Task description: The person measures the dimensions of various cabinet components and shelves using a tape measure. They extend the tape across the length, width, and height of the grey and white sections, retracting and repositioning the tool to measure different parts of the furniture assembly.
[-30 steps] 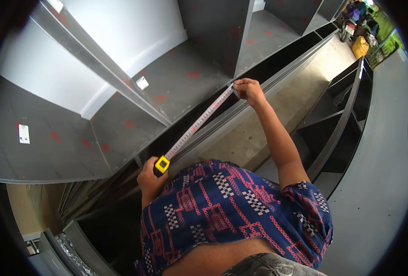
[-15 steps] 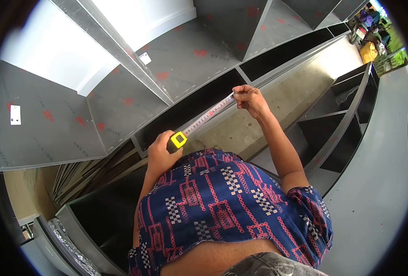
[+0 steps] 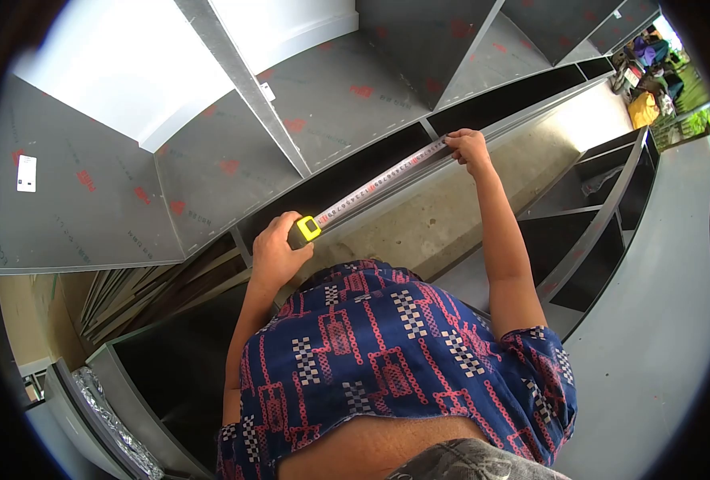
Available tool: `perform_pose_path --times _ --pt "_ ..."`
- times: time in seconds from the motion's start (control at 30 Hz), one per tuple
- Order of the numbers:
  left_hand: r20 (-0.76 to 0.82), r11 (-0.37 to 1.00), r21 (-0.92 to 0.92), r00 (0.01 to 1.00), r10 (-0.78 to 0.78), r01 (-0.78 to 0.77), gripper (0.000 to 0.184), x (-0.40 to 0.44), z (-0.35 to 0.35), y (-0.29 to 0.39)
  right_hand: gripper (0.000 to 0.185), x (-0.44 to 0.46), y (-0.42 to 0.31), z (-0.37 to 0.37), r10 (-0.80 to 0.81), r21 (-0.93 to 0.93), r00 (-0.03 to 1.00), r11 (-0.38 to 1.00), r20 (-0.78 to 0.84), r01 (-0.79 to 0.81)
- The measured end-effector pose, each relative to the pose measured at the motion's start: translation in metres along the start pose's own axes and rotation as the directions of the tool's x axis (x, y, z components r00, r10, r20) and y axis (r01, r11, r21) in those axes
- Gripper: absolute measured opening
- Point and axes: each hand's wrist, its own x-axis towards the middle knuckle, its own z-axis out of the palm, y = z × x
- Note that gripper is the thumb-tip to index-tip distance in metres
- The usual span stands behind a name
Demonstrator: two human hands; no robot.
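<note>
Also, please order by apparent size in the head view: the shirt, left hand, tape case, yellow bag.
1. Shirt
2. Left hand
3. Tape case and yellow bag: they look alike, so unranked.

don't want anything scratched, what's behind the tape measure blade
Past the tape measure blade, a black recess and grey rail show alongside; the strip directly behind the blade is hidden.
</note>
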Motion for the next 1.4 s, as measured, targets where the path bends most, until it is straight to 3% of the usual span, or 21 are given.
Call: perform_pose_path --times 0.07,0.17,0.27,0.37,0.5,0.6,0.73,0.83,1.07,1.4 --pt "-0.006 1.0 0.013 1.0 -0.017 0.017 0.042 0.004 0.001 0.002 0.014 0.007 -0.004 -0.001 0.048 -0.126 0.999 0.991 -0.018 -0.049" --pt "-0.011 0.999 0.024 1.0 -0.025 0.025 0.041 0.007 0.002 0.001 0.014 0.007 -0.011 0.01 -0.029 -0.493 0.996 0.87 -0.087 -0.018" --pt "-0.008 0.999 0.031 1.0 -0.008 0.009 0.043 0.009 0.008 -0.004 0.017 0.019 0.0 0.009 -0.081 -0.594 0.99 0.804 -0.112 -0.001" --pt "0.0 0.998 0.062 1.0 0.002 -0.002 0.043 0.01 0.011 -0.003 0.018 0.009 -0.002 0.004 -0.117 -0.553 0.989 0.832 -0.085 0.051" --pt "-0.144 0.995 -0.01 0.984 0.101 -0.104 0.043 0.002 0.02 -0.011 0.02 0.014 0.004 0.002 -0.214 -0.61 0.975 0.781 -0.061 0.133" --pt "-0.009 0.994 -0.084 0.998 -0.066 0.065 0.046 -0.009 0.013 -0.007 0.017 0.012 0.008 0.0 -0.188 -0.485 0.982 0.862 -0.031 0.15" --pt "0.007 0.989 -0.073 0.992 -0.125 0.125 0.046 -0.023 0.003 -0.009 0.014 0.006 0.001 -0.003 -0.16 -0.455 0.987 0.881 -0.028 0.13" --pt "-0.072 0.993 -0.057 0.991 -0.11 0.106 0.046 -0.04 -0.018 -0.025 0.013 0.007 0.001 -0.007 -0.137 -0.421 0.991 0.899 -0.007 0.121" --pt "-0.044 0.949 -0.112 0.952 -0.303 0.296 0.043 -0.078 -0.081 -0.055 0.01 0.003 0.0 -0.01 -0.135 -0.412 0.991 0.903 -0.007 0.12" --pt "-0.079 0.949 -0.123 0.951 -0.3 0.29 0.045 -0.069 -0.076 -0.091 0.01 0.006 0.007 -0.011 -0.141 -0.376 0.99 0.918 -0.016 0.125"
